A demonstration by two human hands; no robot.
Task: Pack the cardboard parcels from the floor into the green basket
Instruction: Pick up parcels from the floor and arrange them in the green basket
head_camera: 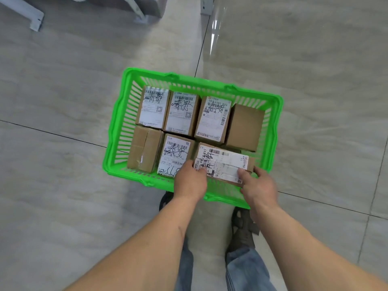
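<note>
Grey tiled floor [63,85] carries the green basket [117,131], packed with cardboard parcels [182,113], where the left hand [190,181] and right hand [259,185] each grip an end of the labelled parcel [222,162] at its near right corner.

Large glossy grey floor tiles [63,80] with faint marbled streaks fill the view, divided by thin dark grout lines [201,49]. A bright streak of reflected light [215,34] lies just right of the long grout line. Far left of it, a white metal furniture foot [31,15] rests on the tiles; nearer, a pale leg [137,9], possibly of a table.
</note>
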